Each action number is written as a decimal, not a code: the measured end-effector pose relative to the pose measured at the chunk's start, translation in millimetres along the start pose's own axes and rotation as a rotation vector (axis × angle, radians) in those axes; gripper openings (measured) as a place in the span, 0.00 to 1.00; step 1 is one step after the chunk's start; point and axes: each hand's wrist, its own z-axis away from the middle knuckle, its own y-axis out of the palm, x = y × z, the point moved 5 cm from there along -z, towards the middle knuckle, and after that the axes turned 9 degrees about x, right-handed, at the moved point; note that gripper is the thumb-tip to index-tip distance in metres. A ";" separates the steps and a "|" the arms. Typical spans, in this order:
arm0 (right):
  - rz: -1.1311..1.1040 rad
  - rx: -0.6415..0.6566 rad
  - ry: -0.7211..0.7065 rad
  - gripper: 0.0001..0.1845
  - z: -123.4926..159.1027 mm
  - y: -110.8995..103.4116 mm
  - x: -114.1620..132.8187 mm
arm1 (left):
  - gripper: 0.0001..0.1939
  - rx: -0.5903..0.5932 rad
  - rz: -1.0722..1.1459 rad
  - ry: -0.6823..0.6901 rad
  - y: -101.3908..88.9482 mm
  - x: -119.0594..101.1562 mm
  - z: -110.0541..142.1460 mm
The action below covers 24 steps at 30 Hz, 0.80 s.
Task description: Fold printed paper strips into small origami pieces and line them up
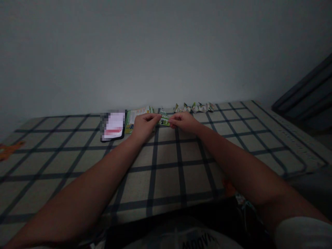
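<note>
Between my two hands is a small piece of green printed paper [164, 120], folded into an angular shape with a pointed top. My left hand [145, 124] pinches its left side between thumb and fingers. The right side is pinched by my right hand [184, 121]. Just behind my left hand lies a stack of green and white printed sheets [136, 113], partly covered by the hand. Beyond my right hand, several small folded paper pieces [194, 108] stand in a row near the wall.
A phone [113, 126] with a lit, partly blurred screen lies left of the sheets. The checked tablecloth [166, 159] covers the table, which meets a plain wall [166, 55] at the back. An orange item [10, 150] sits at the far left edge.
</note>
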 end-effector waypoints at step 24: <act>0.018 0.103 -0.178 0.15 4.6 11.3 16.5 | 0.20 0.205 0.128 -0.011 13.5 10.0 1.7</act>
